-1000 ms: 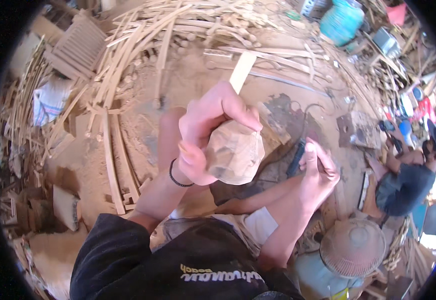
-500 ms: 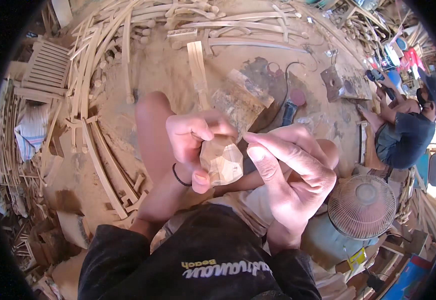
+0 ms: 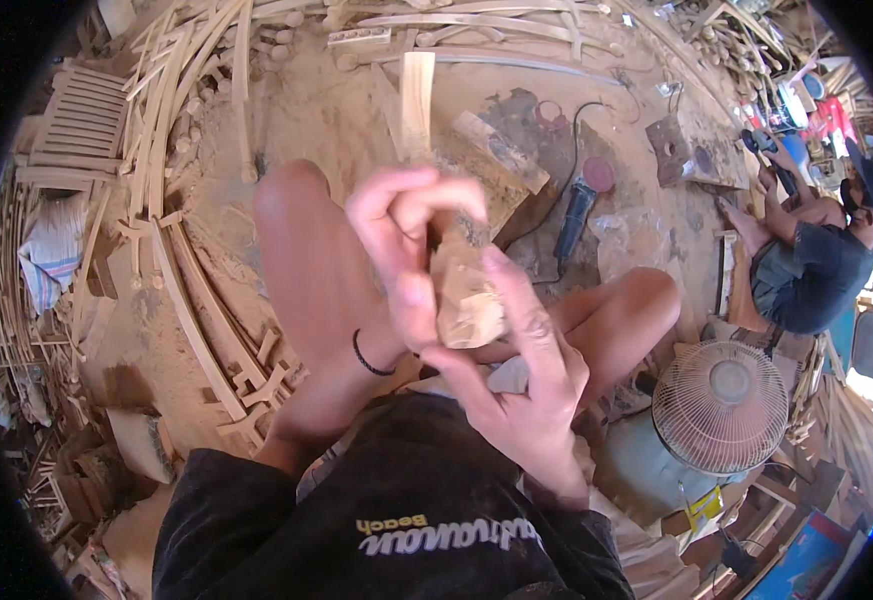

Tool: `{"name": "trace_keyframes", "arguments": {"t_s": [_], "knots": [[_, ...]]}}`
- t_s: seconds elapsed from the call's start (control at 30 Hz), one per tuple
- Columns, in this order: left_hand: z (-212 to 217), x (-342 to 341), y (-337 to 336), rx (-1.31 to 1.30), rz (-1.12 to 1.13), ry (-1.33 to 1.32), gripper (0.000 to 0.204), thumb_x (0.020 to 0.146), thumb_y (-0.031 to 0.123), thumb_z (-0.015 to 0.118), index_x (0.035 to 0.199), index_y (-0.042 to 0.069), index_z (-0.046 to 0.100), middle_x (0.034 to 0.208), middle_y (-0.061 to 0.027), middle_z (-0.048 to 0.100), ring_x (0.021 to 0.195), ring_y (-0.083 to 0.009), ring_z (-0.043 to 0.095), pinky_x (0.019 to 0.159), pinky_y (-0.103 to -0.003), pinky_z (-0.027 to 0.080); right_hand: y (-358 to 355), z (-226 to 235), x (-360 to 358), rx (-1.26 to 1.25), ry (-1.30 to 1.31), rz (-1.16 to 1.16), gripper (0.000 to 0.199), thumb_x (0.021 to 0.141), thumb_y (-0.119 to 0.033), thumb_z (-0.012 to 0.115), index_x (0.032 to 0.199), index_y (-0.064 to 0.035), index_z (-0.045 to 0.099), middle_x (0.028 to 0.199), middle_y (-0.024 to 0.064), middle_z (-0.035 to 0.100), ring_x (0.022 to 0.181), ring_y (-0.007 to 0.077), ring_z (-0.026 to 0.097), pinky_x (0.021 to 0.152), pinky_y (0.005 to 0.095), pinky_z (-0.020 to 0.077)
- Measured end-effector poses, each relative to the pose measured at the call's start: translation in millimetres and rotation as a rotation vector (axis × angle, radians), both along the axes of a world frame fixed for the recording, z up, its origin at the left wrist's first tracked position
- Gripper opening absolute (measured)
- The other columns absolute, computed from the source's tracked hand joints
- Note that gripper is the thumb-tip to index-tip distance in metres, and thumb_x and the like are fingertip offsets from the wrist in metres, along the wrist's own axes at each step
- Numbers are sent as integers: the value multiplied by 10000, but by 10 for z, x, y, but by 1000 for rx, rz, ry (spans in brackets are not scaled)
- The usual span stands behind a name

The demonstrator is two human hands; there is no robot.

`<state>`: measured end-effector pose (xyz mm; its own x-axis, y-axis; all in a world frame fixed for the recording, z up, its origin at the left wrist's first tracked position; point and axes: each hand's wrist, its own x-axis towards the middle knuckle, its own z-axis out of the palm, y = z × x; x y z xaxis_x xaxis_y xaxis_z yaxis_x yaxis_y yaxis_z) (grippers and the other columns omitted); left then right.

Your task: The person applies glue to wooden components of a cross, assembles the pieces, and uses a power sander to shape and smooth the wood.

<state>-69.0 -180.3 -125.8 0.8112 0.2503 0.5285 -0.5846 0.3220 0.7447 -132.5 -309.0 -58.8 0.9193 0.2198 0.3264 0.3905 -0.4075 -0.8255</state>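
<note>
Raised over my crossed legs is a long piece of pale wood with a knobby, faceted end (image 3: 470,305). Its flat far part (image 3: 417,105) points away from me. My left hand (image 3: 406,235) curls its fingers and thumb round the wood just behind the faceted end, slightly blurred by motion. From the right, my right hand (image 3: 521,385) bends round that same end: the forefinger lies along its right side, the thumb under its near edge. Beyond the wood, a wooden block (image 3: 491,200) rests on the sandy floor.
An angle grinder (image 3: 578,215) with a reddish disc lies beyond my right knee, its cord running behind. A caged fan (image 3: 721,408) stands at right; past it a person (image 3: 821,270) sits working. Curved wooden parts (image 3: 191,300) lie at left, with a slatted panel (image 3: 81,115) behind.
My right hand has moved left from beside the wood onto its faceted end. The wood's far end has swung rightward, and my left hand still grips it.
</note>
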Motion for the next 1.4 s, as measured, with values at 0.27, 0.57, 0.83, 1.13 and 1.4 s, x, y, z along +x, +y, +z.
{"name": "trace_keyframes", "arguments": {"t_s": [0.27, 0.57, 0.83, 1.13, 1.4], "knots": [[143, 208, 216, -680, -615, 1326, 365, 1047, 363, 606, 965, 7, 594, 789, -24, 545, 633, -163, 567, 687, -314, 560, -128, -434, -235, -81, -117, -3, 728, 800, -240, 906, 1399, 35, 596, 1161, 168, 742, 872, 301, 762, 732, 359, 610], [-19, 52, 23, -961, -603, 1043, 360, 1008, 52, 601, 730, 138, 390, 596, 61, 380, 389, -19, 296, 335, -163, 292, -342, -280, -288, -157, -290, 43, 788, 693, -279, 940, 1393, -60, 650, 913, 98, 737, 713, 239, 706, 622, 341, 576], [447, 467, 109, -535, -469, 753, 361, 978, 52, 606, 697, 149, 401, 545, 71, 359, 367, -37, 278, 322, -191, 233, -417, -426, -179, 361, -36, 213, 1058, 648, -452, 965, 1461, 67, 528, 1023, 143, 761, 729, 227, 739, 665, 317, 613], [571, 903, 303, -414, -435, 624, 345, 974, 65, 602, 691, 141, 420, 543, 68, 356, 391, -37, 277, 342, -213, 210, -230, -372, 27, -66, -240, -95, 869, 778, -595, 842, 1457, -108, 603, 1233, 187, 654, 825, 251, 717, 660, 344, 625], [173, 1076, 452, -475, -471, 679, 357, 1001, 99, 584, 696, 157, 406, 512, 72, 366, 366, -39, 266, 346, -204, 213, 49, -508, 321, -419, -271, -159, 766, 819, -651, 736, 1458, -246, 612, 1301, 125, 607, 921, 289, 711, 706, 372, 618]]}}
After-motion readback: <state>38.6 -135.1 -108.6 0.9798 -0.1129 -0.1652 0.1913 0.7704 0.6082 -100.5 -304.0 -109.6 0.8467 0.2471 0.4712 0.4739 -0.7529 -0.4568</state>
